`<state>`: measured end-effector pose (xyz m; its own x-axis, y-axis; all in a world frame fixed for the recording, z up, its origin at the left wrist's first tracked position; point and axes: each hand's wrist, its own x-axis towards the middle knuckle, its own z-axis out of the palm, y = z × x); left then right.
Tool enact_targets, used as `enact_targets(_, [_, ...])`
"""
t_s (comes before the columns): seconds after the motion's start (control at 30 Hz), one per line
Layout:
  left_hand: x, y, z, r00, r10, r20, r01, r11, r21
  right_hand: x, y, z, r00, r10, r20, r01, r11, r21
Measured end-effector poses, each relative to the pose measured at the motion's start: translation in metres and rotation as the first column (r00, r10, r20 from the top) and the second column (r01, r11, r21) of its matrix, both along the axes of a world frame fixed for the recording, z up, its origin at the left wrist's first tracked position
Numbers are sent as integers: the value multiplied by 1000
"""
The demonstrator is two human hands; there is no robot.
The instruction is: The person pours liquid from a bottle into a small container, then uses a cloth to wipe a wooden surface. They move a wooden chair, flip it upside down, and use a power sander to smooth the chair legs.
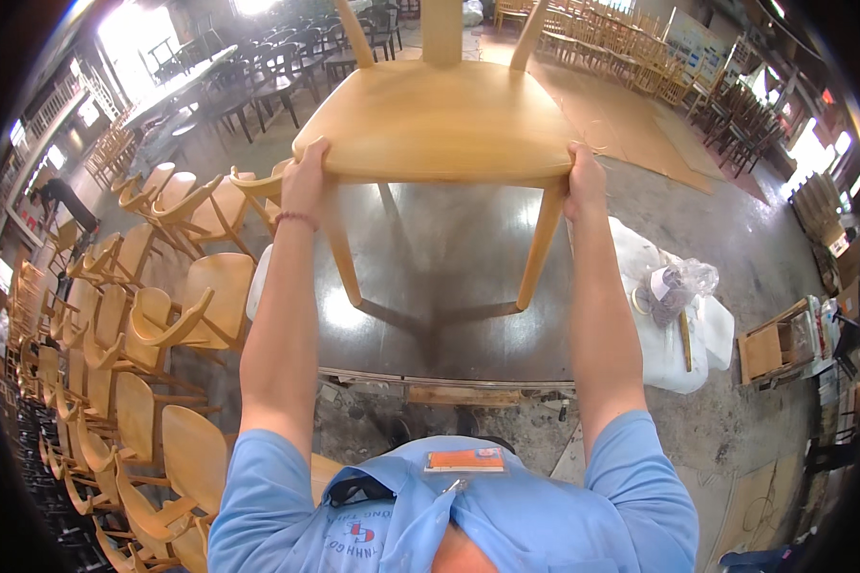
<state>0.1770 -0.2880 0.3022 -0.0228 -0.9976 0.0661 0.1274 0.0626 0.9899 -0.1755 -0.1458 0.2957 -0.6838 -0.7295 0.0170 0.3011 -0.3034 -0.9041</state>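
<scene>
Both hands grip a pale wooden chair by the front corners of its seat.

The chair (440,119) stands on a dark metal table (449,286), straight ahead of the person. The left hand (306,181) has its fingers clenched over the seat's left front corner; the right hand (583,181) grasps the right front corner likewise. Right of the chair, on white padding (698,334), lies a clear plastic bag (683,282); its contents are too blurred to tell. Farther right stands an open wooden crate (774,344). Left of the chair, rows of stacked chairs (143,325) fill the floor.
</scene>
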Motion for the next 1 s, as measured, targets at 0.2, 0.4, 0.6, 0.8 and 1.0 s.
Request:
enact_targets(0.2, [6,-13,4,975,-170,-145,183,979,84,14,13,9,994,-79,-69,81,996,23])
enact_targets(0.4, [6,-31,7,923,-231,-309,254,967,36,8,16,15,976,-148,-158,144,989,-38])
enact_targets(0.6, [2,-22,7,938,-173,-301,189,982,24,-1,19,14,987,33,-160,-9,989,146])
enact_targets(0.8, [-22,-16,10,881,-73,-468,98,995,29,-77,-55,84,543,271,-795,338,796,503])
enact_targets(1.0, [-27,-14,2,888,-11,-460,3,1000,-17,-87,-137,63,896,273,-349,-217,957,191])
